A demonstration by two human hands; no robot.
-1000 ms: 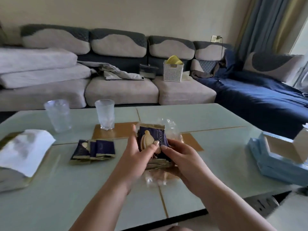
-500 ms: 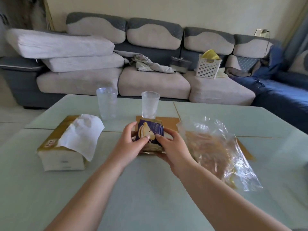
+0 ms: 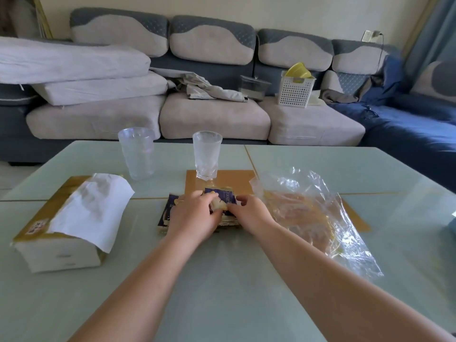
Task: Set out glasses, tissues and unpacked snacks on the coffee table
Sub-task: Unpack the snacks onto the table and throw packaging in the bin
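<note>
Your two glasses [image 3: 139,153] and the tissues [image 3: 71,223] at left already stand on the table [image 3: 222,280], the bag [image 3: 313,213] lies empty at right, and your left hand [image 3: 195,218] and right hand [image 3: 249,212] pinch snack packets [image 3: 227,197] at centre, still to be released.

My left hand [image 3: 195,215] covers most of the snack packets [image 3: 228,198] beside the plastic bag [image 3: 311,208], their count unclear. Print on the packets blurs. A blue object [image 3: 452,224] right of the bag is cut by the frame edge.
</note>
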